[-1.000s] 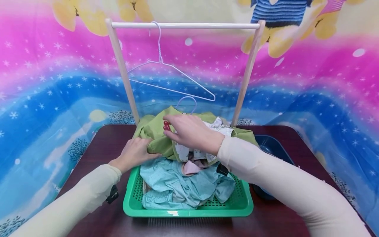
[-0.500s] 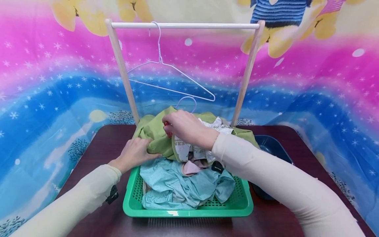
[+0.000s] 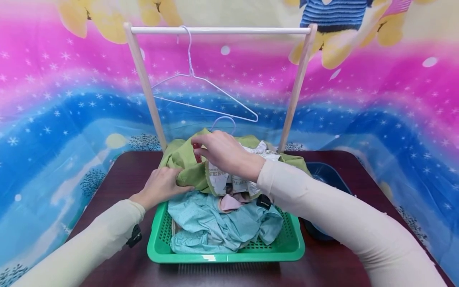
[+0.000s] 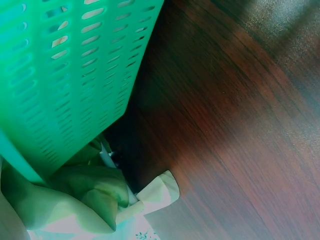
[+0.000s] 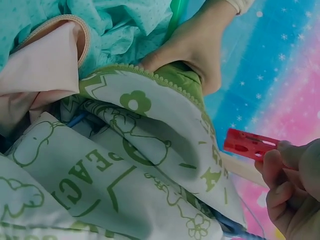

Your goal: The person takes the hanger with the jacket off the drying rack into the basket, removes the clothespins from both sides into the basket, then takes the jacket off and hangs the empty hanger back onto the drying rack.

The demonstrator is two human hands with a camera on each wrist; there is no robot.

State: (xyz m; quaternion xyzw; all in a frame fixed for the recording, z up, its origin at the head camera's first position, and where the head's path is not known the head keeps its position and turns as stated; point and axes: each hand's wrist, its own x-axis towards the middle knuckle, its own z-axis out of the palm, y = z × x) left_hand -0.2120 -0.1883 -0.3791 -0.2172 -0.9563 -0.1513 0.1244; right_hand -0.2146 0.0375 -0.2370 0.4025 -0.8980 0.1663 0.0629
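A green zip jacket (image 3: pixel 183 157) with a white printed lining lies over the back of the green basket (image 3: pixel 226 258). My left hand (image 3: pixel 161 185) holds the jacket's left front edge, its thumb over the fabric; in the right wrist view that hand (image 5: pixel 192 47) grips near the zip teeth. Between the thumb and fingers of my right hand (image 3: pixel 229 153) is a red clothespin (image 5: pixel 252 143), just above the jacket and apart from it. A pale hanger hook (image 3: pixel 224 118) sticks up behind the jacket. Turquoise clothing (image 3: pixel 215 223) and a pink piece (image 3: pixel 229 203) lie in front.
A wooden rack (image 3: pixel 299 87) with a white rail (image 3: pixel 244 30) stands behind the basket, and a second wire hanger (image 3: pixel 222 91) hangs from it. Right of the basket sits a dark blue bin (image 3: pixel 328 175), partly behind my right sleeve. All stand on a dark wood table (image 3: pixel 122 171).
The right hand's fingers have curled in and turned the clothespin from lying across to pointing downward. The left hand keeps its hold on the jacket. The head view has shifted slightly.
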